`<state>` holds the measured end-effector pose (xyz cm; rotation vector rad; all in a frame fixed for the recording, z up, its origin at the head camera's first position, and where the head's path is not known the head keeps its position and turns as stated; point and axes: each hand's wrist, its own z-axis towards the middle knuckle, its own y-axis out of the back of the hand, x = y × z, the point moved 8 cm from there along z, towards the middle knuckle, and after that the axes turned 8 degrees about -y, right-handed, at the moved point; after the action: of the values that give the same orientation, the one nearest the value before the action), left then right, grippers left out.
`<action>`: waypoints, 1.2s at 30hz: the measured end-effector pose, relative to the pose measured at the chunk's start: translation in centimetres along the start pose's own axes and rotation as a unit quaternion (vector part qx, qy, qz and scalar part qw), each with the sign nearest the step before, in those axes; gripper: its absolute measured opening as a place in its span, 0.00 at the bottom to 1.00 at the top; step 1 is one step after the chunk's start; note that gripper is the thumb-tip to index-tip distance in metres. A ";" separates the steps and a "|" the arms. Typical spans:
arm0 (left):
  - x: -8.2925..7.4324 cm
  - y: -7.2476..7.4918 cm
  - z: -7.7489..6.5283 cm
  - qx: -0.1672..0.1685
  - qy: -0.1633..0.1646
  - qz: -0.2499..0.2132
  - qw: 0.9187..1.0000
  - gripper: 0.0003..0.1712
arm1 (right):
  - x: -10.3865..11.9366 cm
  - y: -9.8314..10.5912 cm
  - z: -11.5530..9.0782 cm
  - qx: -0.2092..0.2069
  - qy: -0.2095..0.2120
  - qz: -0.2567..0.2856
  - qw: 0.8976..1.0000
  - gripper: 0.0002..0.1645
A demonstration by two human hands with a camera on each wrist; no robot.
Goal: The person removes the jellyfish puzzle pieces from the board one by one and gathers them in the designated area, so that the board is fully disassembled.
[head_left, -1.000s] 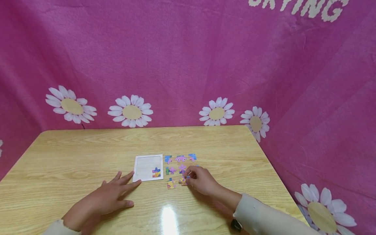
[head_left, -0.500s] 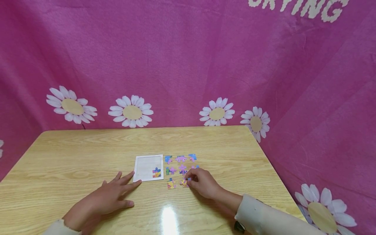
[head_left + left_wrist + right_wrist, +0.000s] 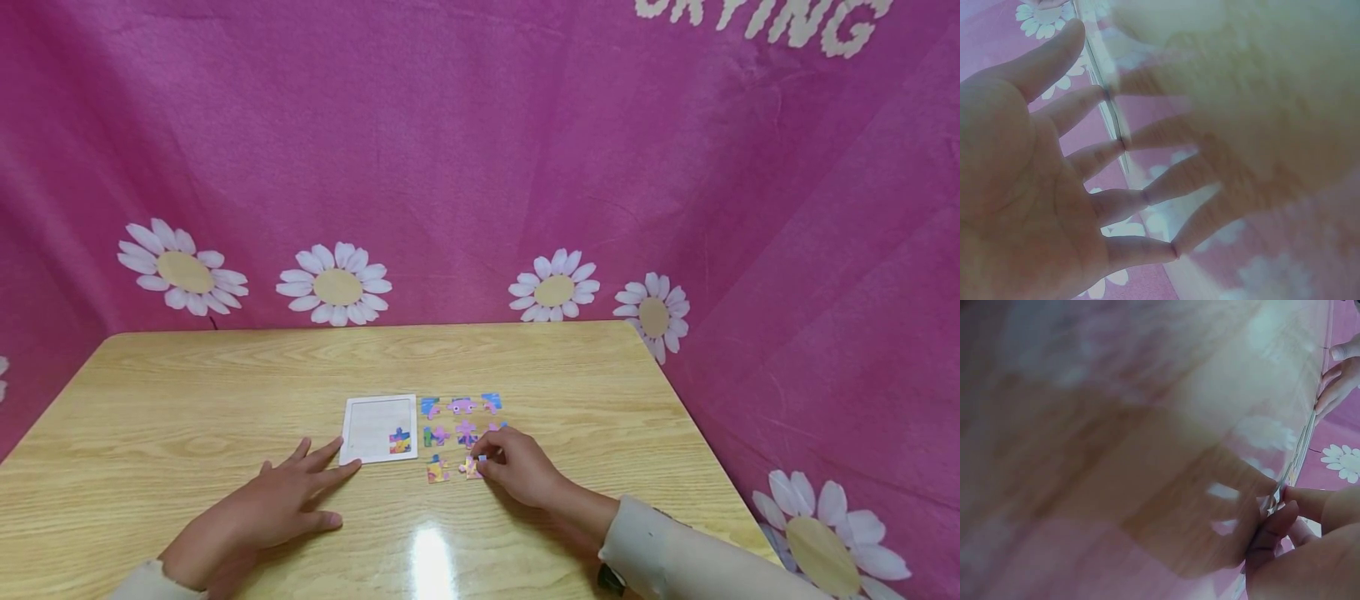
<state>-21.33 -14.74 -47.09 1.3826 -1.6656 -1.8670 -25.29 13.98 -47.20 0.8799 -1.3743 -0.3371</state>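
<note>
In the head view my left hand lies with fingers spread, index finger and thumb side toward me, two fingertips at the left and lower-left edge of a white puzzle tray. The left wrist view shows its palm and straight fingers touching the shiny tabletop. One colourful jigsaw piece sits in the tray's lower-right corner. Right of the tray, my right hand pinches a yellow and pink jigsaw piece between thumb and index finger, low at the table. Its fingertips partly hide that piece.
Several loose jigsaw pieces lie in rows beside the tray, among them a pink piece with eyes, a blue corner piece and a yellow piece. A pink cloth with daisies hangs behind the wooden table.
My right hand has shifted slightly toward me and right, and the piece at its fingertips has moved slightly and turned. My left hand and the tray stay in place.
</note>
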 end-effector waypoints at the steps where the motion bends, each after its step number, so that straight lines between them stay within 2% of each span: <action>1: 0.0 0.0 0.0 0.000 0.000 -0.001 1.000 0.42 | 0.0 0.0 0.0 -0.001 0.000 -0.001 1.000 0.07; 36: -0.1 0.1 -0.1 -0.001 0.001 -0.003 1.000 0.42 | 0.0 0.0 0.2 -0.007 -0.004 0.003 1.000 0.04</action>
<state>-21.20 -14.72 -46.93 1.3886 -1.6612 -1.8698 -25.45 13.90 -47.22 0.8630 -1.3797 -0.3463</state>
